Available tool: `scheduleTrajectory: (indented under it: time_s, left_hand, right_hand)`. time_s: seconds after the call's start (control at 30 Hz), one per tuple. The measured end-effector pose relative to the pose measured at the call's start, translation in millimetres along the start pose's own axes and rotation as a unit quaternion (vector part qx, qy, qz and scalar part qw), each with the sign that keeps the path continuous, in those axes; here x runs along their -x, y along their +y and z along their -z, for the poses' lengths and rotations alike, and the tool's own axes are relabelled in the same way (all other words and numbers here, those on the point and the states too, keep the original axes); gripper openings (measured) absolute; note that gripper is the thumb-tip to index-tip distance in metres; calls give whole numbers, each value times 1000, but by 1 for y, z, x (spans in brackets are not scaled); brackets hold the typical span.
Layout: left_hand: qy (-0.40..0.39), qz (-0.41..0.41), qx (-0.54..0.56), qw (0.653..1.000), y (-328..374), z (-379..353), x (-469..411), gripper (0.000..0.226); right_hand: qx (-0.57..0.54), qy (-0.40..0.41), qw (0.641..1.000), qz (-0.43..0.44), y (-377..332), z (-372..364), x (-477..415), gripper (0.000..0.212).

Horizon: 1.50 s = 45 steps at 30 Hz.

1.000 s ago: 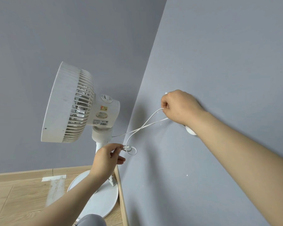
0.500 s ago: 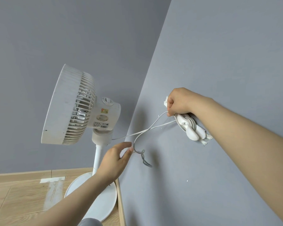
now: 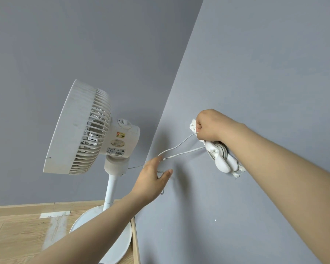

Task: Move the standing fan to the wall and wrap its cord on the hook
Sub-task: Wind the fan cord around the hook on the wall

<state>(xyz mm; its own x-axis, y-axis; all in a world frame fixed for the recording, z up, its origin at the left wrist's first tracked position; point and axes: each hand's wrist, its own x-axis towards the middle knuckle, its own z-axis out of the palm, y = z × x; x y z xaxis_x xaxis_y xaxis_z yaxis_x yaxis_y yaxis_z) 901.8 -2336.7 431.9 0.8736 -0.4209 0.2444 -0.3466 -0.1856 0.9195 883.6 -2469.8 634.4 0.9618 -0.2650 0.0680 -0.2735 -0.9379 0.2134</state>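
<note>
The right hand [image 3: 210,126] pinches the cord [image 3: 179,148] above the coil-wrapped hook [image 3: 221,161] on the wall [image 3: 265,73]; the left hand [image 3: 152,181], fingers spread, reaches beside the slack near the fan [image 3: 84,130].

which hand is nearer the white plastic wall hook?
Right. The right hand pinches the thin white cord at the upper end of the white plastic wall hook; the left hand is open, lower down and apart from it.

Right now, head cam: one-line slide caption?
Right hand pinches the cord at the wall hook; open left hand is at its slack, beside the standing fan.
</note>
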Motion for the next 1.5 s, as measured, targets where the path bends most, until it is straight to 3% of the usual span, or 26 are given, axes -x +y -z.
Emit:
scheduleTrajectory:
  time_s: [0.1, 0.23, 0.3, 0.43, 0.53, 0.6, 0.77, 1.0, 1.2, 1.5]
  left_hand:
    - [73, -27, -7, 997, 6, -1, -4, 50]
    - [159, -28, 65, 985, 10, 6, -5, 42]
    - [184, -38, 77, 979, 8, 9, -7, 39]
    - [170, -44, 76, 981, 9, 11, -4, 34]
    - [152, -54, 91, 983, 12, 12, 1, 31]
    - [151, -61, 102, 981, 16, 14, 3, 30]
    - [148, -74, 125, 978, 27, 18, 5, 34]
    - [150, -69, 113, 980, 23, 30, 11, 35]
    - [143, -88, 117, 979, 34, 26, 14, 36]
    - [165, -117, 149, 968, 48, 25, 28, 37]
  right_hand:
    - [-11, 28, 1000, 1, 1, 1, 5, 19]
    - [16, 42, 999, -6, -1, 4, 5, 10]
    - [41, 44, 998, -11, -5, 5, 3, 18]
    - [94, 49, 994, 18, -5, 5, 4, 6]
    - [145, 105, 983, 50, 6, 4, 6, 26]
    - [143, 121, 981, 55, 10, 4, 7, 28]
    - [101, 107, 988, 40, 10, 11, 2, 28]
    - [171, 72, 978, 99, 5, 9, 8, 36]
    - [116, 80, 988, 64, 15, 25, 27, 26]
    - [-78, 135, 988, 6, 22, 25, 76, 22]
